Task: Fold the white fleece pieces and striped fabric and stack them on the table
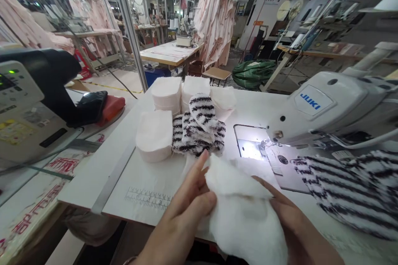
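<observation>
A soft white fabric piece (248, 223) with its upper part folded over is held between my two hands at the table's front edge. My left hand (189, 211) grips its left side, thumb in front and index finger pointing up. My right hand (289, 215) holds the right side, its fingers mostly hidden behind the cloth. Just beyond lies a heap of black-and-white striped fluffy pieces (200, 126). Stacks of white fabric pieces stand around it: a near-left stack (154, 132), a back-left stack (166, 91) and a back-middle stack (196, 87).
A JUKI sewing machine (314, 103) stands at right, its lamp lighting the needle plate (253, 151). Striped fluffy fabric (351, 190) lies right of it. A printed ruler (147, 198) marks the white tabletop (121, 186). Another machine (34, 99) is at left.
</observation>
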### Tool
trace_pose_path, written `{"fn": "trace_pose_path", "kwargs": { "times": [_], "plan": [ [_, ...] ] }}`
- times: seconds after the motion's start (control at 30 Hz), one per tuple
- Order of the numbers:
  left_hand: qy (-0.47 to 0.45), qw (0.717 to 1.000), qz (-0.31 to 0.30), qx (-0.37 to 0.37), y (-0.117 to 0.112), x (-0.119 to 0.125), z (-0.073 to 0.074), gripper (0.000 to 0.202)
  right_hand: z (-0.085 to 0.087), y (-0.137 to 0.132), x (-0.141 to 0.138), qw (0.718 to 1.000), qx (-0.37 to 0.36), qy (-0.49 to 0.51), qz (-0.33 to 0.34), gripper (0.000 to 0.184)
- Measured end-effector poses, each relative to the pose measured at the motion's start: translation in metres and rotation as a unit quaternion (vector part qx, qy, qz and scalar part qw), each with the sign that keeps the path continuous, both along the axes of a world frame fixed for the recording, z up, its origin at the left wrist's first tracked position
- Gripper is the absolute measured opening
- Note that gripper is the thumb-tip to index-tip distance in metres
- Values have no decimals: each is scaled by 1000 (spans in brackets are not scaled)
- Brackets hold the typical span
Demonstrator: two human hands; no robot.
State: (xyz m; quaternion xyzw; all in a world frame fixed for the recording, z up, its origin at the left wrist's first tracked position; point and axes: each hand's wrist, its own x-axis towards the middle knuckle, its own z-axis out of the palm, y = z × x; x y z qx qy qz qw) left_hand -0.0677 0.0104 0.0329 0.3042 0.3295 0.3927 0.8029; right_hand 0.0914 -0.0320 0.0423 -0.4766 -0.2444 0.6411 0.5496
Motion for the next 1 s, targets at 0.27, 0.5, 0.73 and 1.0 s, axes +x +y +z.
{"fn": "trace_pose_path", "kwargs": {
  "times": [0.27,0.5,0.73,1.0],
  "plan": [
    [-24,996,69,41,12,7,-10,56,1,5,-12,991,4,133,-9,13],
    [30,989,79,123,11,3,-17,53,-6,6,-9,999,19,-49,-14,33],
    [80,981,106,140,10,0,-9,49,-14,-1,-5,990,10,-117,-82,54],
    [39,987,63,139,8,5,-5,65,-4,-6,-13,978,-9,-166,-125,59]
  ]
}}
